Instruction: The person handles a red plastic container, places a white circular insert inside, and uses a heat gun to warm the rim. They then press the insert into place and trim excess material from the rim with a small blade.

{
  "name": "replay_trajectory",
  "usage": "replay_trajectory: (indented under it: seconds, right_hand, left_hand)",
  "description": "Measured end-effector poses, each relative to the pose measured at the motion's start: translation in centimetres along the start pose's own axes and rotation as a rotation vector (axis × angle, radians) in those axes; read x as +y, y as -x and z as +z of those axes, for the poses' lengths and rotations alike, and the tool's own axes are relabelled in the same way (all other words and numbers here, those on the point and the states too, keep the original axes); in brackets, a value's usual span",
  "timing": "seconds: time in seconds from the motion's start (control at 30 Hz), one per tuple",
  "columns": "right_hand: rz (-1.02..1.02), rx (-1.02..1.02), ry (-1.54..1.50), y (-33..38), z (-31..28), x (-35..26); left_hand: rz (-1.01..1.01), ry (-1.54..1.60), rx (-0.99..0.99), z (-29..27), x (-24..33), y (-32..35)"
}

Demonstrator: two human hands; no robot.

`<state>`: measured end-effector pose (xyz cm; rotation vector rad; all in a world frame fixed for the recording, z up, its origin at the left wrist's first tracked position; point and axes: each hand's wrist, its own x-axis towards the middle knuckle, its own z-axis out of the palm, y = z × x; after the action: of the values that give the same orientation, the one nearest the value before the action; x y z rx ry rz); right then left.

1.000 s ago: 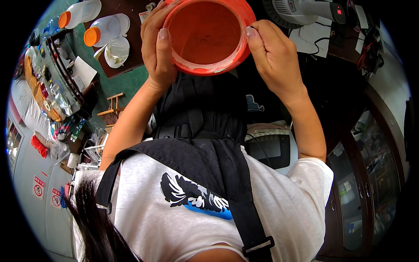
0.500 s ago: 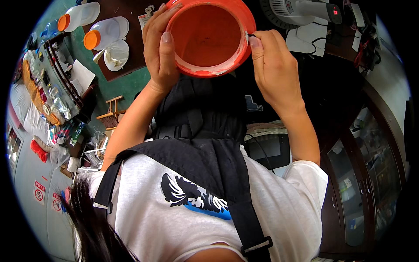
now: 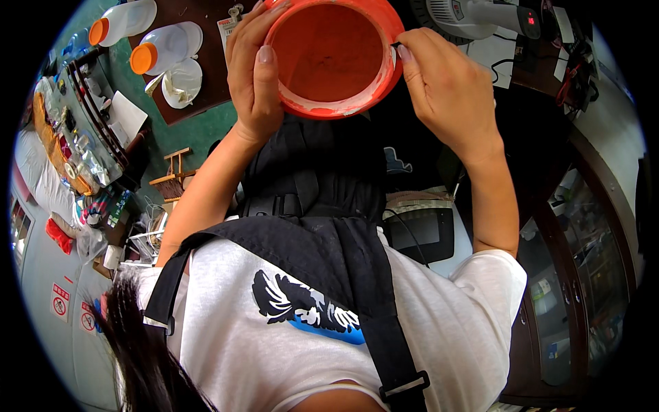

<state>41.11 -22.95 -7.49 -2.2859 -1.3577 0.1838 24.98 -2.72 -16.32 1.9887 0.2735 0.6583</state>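
An orange round plastic bowl [image 3: 331, 55] is held up at the top of the view, its inside empty and dusty, with white scuffs along the rim. My left hand [image 3: 252, 75] grips its left wall, thumb on the rim. My right hand [image 3: 449, 89] is at the right rim, thumb and forefinger pinching something small and dark at the edge. Below the bowl lies my dark apron [image 3: 322, 192] over a white shirt.
Two clear bottles with orange caps [image 3: 159, 48] and a white bowl [image 3: 182, 84] stand on a brown table at upper left. A cluttered shelf [image 3: 82, 137] lines the left. A white fan [image 3: 473, 14] and cables sit at upper right, a dark cabinet [image 3: 583, 275] on the right.
The bowl has shifted slightly up and to the right. My right hand's fingers moved in along the bowl's right rim and now pinch at its edge.
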Motion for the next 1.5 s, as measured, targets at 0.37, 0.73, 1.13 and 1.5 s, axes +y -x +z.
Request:
replay_trajectory:
  seconds: [0.37,0.73,1.13,1.5]
  right_hand:
    - [-0.228,-0.417,-0.036,-3.5,-2.9,2.5]
    - [-0.35,-0.323,0.095,-4.0,-2.2,2.5]
    - [-0.377,-0.316,0.15,-3.3,-1.5,3.2]
    - [-0.128,-0.315,-0.219,-1.8,-2.6,2.5]
  left_hand:
    - [-0.045,0.003,0.019,0.2,0.7,-0.1]
    - [-0.013,0.016,0.037,0.4,0.0,0.3]
    - [-0.066,-0.011,0.005,0.0,0.9,-0.1]
    - [-0.07,0.009,0.009,0.1,0.6,0.1]
